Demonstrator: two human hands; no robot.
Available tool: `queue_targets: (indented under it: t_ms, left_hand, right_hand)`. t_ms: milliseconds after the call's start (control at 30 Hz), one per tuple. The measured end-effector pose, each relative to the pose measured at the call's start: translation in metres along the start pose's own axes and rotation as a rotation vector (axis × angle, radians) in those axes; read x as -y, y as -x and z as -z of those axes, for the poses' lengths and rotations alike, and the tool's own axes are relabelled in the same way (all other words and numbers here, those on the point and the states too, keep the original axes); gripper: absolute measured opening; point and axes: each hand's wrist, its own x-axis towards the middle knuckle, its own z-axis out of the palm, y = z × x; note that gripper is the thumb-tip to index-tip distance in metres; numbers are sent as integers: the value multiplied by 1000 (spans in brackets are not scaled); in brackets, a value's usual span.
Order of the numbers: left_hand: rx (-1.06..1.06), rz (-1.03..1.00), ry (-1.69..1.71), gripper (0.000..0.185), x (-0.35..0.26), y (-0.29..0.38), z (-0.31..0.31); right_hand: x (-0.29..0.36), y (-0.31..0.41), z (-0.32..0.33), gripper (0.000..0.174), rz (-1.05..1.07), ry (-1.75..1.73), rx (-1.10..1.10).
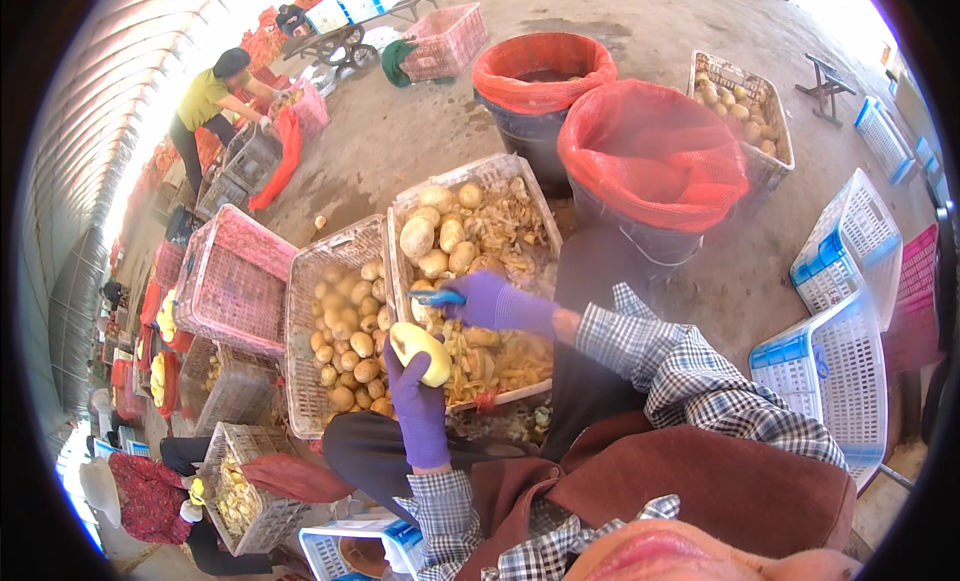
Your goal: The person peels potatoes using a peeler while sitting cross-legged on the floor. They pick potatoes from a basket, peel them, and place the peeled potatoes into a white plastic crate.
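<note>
My left hand (417,408), in a purple knit glove, grips a pale yellow potato (429,362) whose visible surface is mostly bare of skin. Just above it, my right hand (501,302), gloved alike, is closed around a blue-handled peeler (436,298). The peeler's head points left and looks apart from the potato. Both hands are over a white plastic crate (553,232) that holds unpeeled potatoes (433,240) at its far left and a heap of peelings (480,367). A second crate (296,356), full of smaller potatoes (352,333), stands against its left side.
Ahead are two dark buckets lined with red mesh (652,153) (544,71). White-and-blue baskets (825,363) stand on the right, a pink crate (232,281) on the left. One person (199,101) bends over crates at far left; another (150,491) sits beside a crate of peelings (259,468).
</note>
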Motion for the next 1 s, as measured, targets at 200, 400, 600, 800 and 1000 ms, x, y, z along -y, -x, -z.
queue_targets:
  t_ms: [200, 400, 600, 800, 1000]
  left_hand:
    - [-182, -254, -840, 82, -3, 0, -14]
    - [-120, -140, -481, 72, -10, 10, -3]
    - [71, 58, -117, 66, 5, 5, 9]
    - [89, 57, -3, 65, 19, 11, -2]
    - [27, 222, 273, 62, 28, 6, 17]
  right_hand:
    - [30, 33, -22, 21, -368, -637, 212]
    - [4, 33, -26, 22, -368, -824, 135]
    - [-12, 24, -38, 18, -360, -747, 108]
    - [5, 26, -37, 25, -352, -509, 47]
    - [16, 23, -31, 23, -113, -54, -107]
